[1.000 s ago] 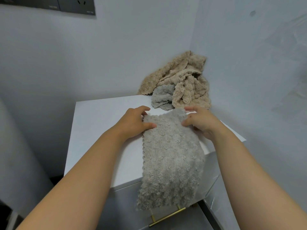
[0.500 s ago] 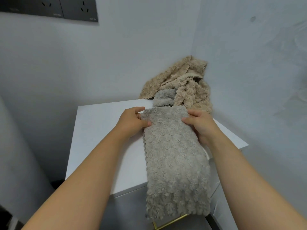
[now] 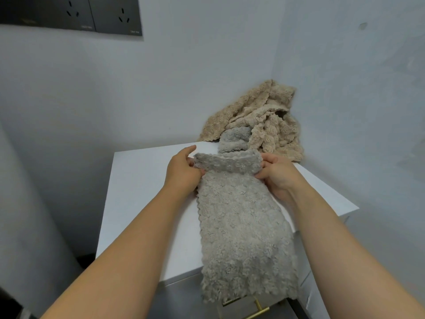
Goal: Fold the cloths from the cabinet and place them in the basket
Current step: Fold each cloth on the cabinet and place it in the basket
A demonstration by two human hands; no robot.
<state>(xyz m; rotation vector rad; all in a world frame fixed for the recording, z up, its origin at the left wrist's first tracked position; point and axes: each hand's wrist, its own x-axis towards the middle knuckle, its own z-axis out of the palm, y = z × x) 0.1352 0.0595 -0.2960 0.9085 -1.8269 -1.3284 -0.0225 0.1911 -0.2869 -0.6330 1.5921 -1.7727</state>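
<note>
A grey fluffy cloth (image 3: 241,229) lies lengthwise on the white cabinet top (image 3: 142,192), its near end hanging over the front edge. My left hand (image 3: 184,173) pinches the cloth's far left corner and my right hand (image 3: 279,174) pinches the far right corner. The far edge is lifted and curled toward me. Behind it, in the corner, a beige cloth (image 3: 264,125) lies crumpled with another grey cloth (image 3: 234,141) tucked in it. No basket is in view.
Walls close in behind and to the right of the cabinet. A dark socket panel (image 3: 76,14) is on the back wall at upper left. A brass drawer handle (image 3: 253,311) shows below the cabinet's front edge.
Both hands slid the grey cloth farther onto the cabinet, then lifted its far edge, which now curls back toward me. The view has tilted up slightly.
</note>
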